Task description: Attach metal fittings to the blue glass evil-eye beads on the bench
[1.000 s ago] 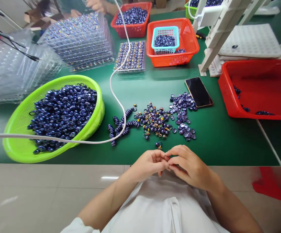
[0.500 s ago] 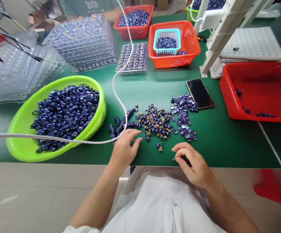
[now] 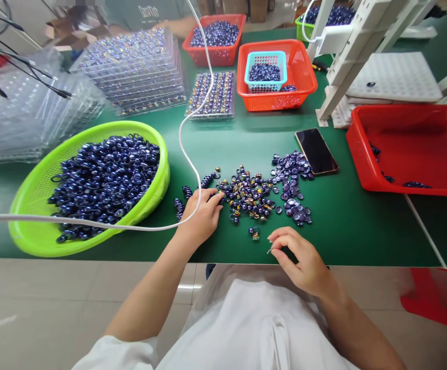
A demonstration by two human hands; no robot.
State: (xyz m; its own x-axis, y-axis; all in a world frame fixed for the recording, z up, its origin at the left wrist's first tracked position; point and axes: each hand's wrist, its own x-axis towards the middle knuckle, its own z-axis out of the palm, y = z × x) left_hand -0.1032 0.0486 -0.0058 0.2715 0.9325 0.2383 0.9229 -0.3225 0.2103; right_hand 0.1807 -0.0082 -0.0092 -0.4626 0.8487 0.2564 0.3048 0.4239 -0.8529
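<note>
My left hand [image 3: 200, 216] reaches over rows of dark blue rings [image 3: 209, 180]. Its fingers are bent close to the thumb among the rings, and what lies between the fingertips is mostly hidden. Between thumb and fingertip, my right hand [image 3: 298, 259] pinches a tiny shiny piece [image 3: 269, 251], too small to name, just above the table's front edge. A small cluster of rings with a yellow stone [image 3: 254, 234] lies between the hands. Behind it spreads a heap of rings with coloured stones [image 3: 248, 192], and beside that are loose dark blue caps [image 3: 292, 169].
A green basket [image 3: 165, 180] full of dark rings stands at left. A white cable [image 3: 182, 139] hangs across the view and passes over my left hand. A phone [image 3: 316, 150], red tray [image 3: 412, 139], orange basket [image 3: 308, 85] and stacked clear trays [image 3: 142, 77] surround the work area.
My left hand has moved up and forward onto the rows of rings, and its thumb and fingers have drawn together. The right hand keeps its pinch and has shifted slightly left.
</note>
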